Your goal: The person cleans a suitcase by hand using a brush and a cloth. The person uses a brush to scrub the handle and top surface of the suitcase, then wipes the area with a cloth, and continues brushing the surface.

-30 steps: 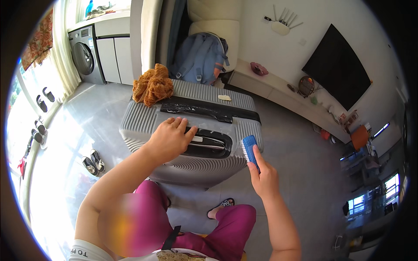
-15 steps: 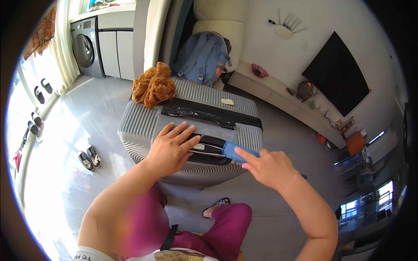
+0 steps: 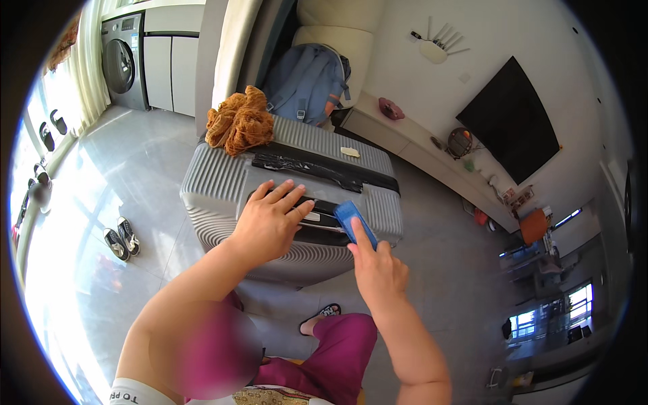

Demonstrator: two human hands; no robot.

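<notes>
A grey ribbed suitcase (image 3: 219, 179) stands upright in front of me, its narrow side with the black carry handle facing up. My left hand (image 3: 266, 223) lies flat on it beside the handle, fingers stretched out. In my right hand (image 3: 379, 270) is a blue brush (image 3: 349, 214), the forefinger pressed along its back. The brush head rests at the right end of the black handle (image 3: 320, 235); its bristles are hidden from above. On the suitcase's far left corner lies a crumpled orange-brown cloth (image 3: 239, 123). A small whitish piece (image 3: 349, 152) sits toward the far edge.
Behind the suitcase a blue-grey backpack (image 3: 307, 84) leans on a cream seat. A low cabinet (image 3: 405, 138) runs along the right wall under a dark television (image 3: 511, 121). Dark sneakers (image 3: 123, 237) stand on the floor at left. A washing machine (image 3: 123, 64) is far left.
My right hand has swung left and nearer, turning the brush from slanting sideways to pointing more away from me. My left hand stays on the suitcase. The whole view has shifted slightly.
</notes>
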